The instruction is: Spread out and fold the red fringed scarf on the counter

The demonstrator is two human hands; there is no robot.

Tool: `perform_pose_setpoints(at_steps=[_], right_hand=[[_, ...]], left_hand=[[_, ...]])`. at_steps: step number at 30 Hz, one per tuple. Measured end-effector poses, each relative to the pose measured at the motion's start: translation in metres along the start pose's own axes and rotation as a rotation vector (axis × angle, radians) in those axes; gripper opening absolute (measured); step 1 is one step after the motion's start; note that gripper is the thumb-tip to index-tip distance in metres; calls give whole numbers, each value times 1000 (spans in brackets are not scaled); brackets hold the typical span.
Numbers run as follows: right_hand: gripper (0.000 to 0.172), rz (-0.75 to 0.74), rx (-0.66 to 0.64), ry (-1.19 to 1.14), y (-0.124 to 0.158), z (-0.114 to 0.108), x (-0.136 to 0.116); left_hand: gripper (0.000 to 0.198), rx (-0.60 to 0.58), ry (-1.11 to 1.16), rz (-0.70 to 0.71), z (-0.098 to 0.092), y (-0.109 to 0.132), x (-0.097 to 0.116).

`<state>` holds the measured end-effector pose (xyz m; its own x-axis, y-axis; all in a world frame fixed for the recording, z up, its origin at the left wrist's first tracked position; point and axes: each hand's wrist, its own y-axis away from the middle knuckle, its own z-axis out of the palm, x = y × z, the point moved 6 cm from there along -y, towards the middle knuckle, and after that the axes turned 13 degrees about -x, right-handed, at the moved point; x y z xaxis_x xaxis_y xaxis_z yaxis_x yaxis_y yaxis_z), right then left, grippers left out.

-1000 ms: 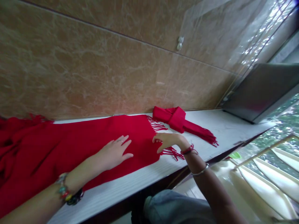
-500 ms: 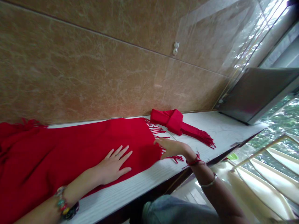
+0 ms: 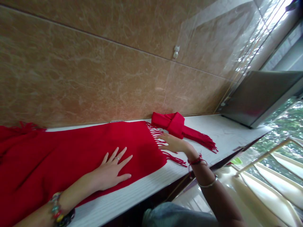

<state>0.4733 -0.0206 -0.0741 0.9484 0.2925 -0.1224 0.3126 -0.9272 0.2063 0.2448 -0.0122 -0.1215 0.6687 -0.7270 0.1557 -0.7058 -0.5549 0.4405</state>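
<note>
Five spread fingers [image 3: 120, 155] of the left hand [image 3: 110, 172] lie flat and released, palm down, on the red scarf [image 3: 71, 148], pinning it without gripping anything. The right hand [image 3: 176, 144] is likewise loose. Its fingers [image 3: 163, 136] stretch out over the fringe [image 3: 163, 148] at the scarf's right-hand end, touching the tassels but closed on none, as far as can be seen. The scarf lies lengthwise on the white counter [image 3: 227, 129], one long edge close to the brown tiled wall [image 3: 94, 69], its other end bunched at the left border of the view. Just beyond the fringe rests a second red scarf, folded and bound into a bundle [image 3: 174, 123], its own tassels trailing toward the counter's front edge. By my judgement the work in hand is smoothing the cloth and combing out the tassels. It should go best if the left palm presses evenly as an anchor while the right hand draws the strands straight outward, away from the cloth. Light strokes rather than pulls would stop the weave rippling under the anchor. The tassels nearest the counter's front edge look crossed and tangled, so those would want separating first. Care is also wise near the bundle, which lies close enough for stray strands to catch.
</note>
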Motion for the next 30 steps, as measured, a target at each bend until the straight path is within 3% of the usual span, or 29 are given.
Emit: perform_pose_setpoints(at_steps=[2, 5, 7, 10, 15, 17, 19, 21, 23, 25, 27, 30], right_hand=[[44, -35, 156, -19, -12, 4, -16], [52, -53, 134, 16, -32, 32, -36], [52, -27, 151, 57, -36, 47, -36], [49, -6, 163, 115, -30, 57, -13], [40, 144, 187, 109, -10, 45, 45], [41, 144, 241, 70, -1, 30, 48], [43, 58, 257, 15, 6, 17, 33], [44, -104, 178, -32, 10, 10, 6], [46, -257, 13, -53, 12, 13, -20], [41, -310, -119, -57, 14, 18, -29], [30, -268, -170, -45, 16, 21, -17], [24, -124, -170, -6, 22, 23, 26]], left_hand=[[66, -11, 10, -23, 0, 1, -2], [66, -22, 14, -43, 4, 6, -10], [64, -12, 11, -43, 8, 12, -19], [61, -4, 14, -38, 15, 23, -32], [61, -27, 17, -102, 20, 33, -39], [62, -30, 16, -105, 19, 32, -35], [62, -5, 8, -88, 15, 32, -29], [62, 28, -5, -83, 12, 31, -26], [62, 31, -14, -99, 11, 29, -27], [62, 8, -17, -116, 12, 27, -30], [62, -1, -19, -115, 14, 26, -32], [63, 34, -17, -98, 16, 24, -35]])
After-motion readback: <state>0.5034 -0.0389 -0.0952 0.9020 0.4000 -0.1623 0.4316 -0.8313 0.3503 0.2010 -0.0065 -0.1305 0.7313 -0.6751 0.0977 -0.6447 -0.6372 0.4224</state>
